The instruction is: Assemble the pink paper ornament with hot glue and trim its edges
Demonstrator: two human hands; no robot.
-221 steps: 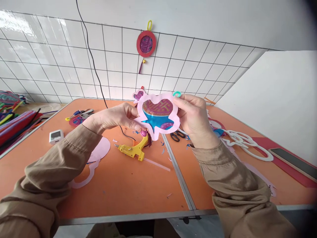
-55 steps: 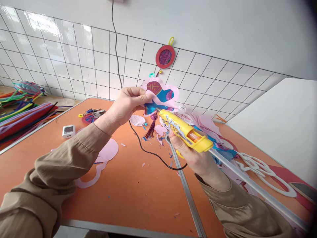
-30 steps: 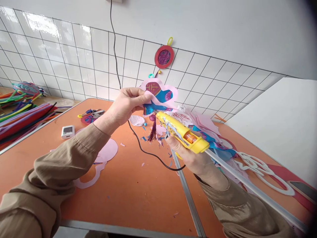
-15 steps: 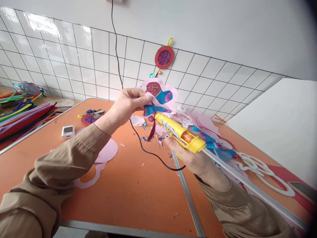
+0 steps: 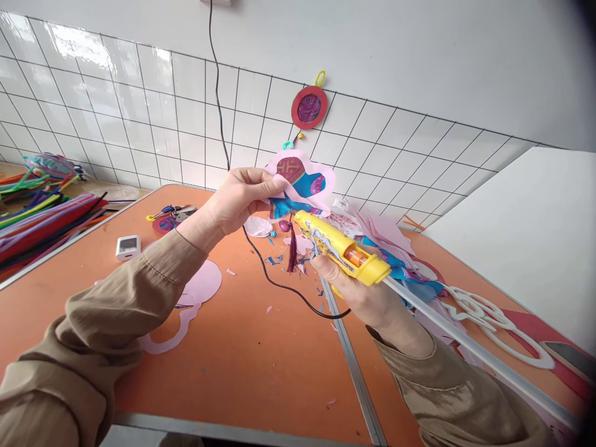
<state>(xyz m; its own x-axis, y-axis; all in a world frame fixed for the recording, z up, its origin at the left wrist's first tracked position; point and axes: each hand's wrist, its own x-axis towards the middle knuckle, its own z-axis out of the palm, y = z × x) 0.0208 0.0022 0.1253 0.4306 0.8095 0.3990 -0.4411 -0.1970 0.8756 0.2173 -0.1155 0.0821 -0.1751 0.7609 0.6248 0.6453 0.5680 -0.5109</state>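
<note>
My left hand [image 5: 237, 197] is closed on the left edge of a pink paper ornament [image 5: 302, 180] with a blue star and patterned centre, held up above the orange table [image 5: 242, 354]. A dark red tassel [image 5: 292, 251] hangs from the ornament's lower edge. My right hand [image 5: 361, 292] grips a yellow glue gun [image 5: 342, 247], its nozzle touching the bottom of the ornament near the tassel. A clear glue stick [image 5: 465, 344] juts out of the gun's back toward the lower right. The gun's black cord [image 5: 279, 285] loops over the table and runs up the wall.
Pink paper offcuts [image 5: 186, 298] lie under my left arm. A small white device [image 5: 127, 246] and keys [image 5: 170, 214] sit at the left, with pipe cleaners [image 5: 37, 217] beyond. Paper scraps and white cut-outs [image 5: 488, 320] crowd the right. A red round ornament [image 5: 309, 107] hangs on the tiled wall.
Earlier both hands held the ornament and the glue gun lay on the table. My right hand has since picked the gun up. In the last second the tassel swung slightly right.
</note>
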